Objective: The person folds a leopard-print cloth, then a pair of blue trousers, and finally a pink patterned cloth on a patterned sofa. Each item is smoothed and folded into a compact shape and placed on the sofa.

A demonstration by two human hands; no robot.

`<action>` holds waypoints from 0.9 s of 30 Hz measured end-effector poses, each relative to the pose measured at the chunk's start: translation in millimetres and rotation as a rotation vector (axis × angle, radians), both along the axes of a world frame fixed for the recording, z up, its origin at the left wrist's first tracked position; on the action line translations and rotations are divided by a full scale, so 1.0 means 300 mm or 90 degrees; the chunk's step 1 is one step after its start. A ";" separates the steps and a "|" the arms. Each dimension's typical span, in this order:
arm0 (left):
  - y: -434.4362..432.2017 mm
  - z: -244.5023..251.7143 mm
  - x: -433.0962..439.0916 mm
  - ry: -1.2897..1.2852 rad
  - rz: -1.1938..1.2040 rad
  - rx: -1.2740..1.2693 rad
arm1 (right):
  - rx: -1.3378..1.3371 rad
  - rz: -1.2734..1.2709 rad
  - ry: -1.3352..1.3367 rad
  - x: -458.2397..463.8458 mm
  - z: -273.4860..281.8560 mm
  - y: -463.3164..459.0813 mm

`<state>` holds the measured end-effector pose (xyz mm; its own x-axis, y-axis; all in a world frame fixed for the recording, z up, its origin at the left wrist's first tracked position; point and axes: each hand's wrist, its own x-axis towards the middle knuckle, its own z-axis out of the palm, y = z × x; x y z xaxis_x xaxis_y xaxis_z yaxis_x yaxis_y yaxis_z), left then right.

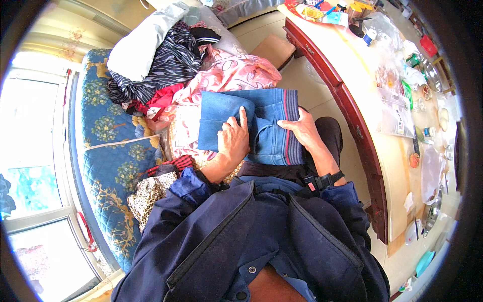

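Across my lap lies a pair of folded blue denim trousers (226,109) with a ribbed waistband (292,130) striped in navy and red at its right end. The legs are doubled over toward the waistband. My left hand (233,137) rests flat on the folded denim, its index finger extended. At the waistband, my right hand (303,130) grips the edge, thumb on top and the fingers hidden underneath. A pink patterned cloth (234,73) lies just beyond the trousers.
A heap with a black-and-white striped garment (169,56) and a white bag (141,45) stands ahead left. Leopard-print cloth (151,192) lies by my left elbow on the blue quilted seat cover (102,151). A long wooden table (358,75) with clutter runs along the right; a cardboard box (273,51) sits on the floor.
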<state>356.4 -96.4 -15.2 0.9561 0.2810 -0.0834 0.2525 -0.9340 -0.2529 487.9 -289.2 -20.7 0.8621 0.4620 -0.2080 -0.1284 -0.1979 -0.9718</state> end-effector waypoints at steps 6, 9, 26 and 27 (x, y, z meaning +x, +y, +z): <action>0.113 0.042 0.003 -0.031 -0.001 -0.206 | -0.031 0.036 -0.055 0.027 -0.029 0.008; 0.282 0.174 -0.016 -0.190 -0.016 -0.388 | -0.016 0.044 0.037 0.060 -0.008 -0.001; 0.644 -0.030 -0.187 0.045 0.181 -0.599 | -0.297 0.066 0.122 0.005 0.089 -0.605; 0.605 0.004 -0.170 0.010 0.085 -0.402 | -0.260 0.076 0.118 -0.009 0.082 -0.607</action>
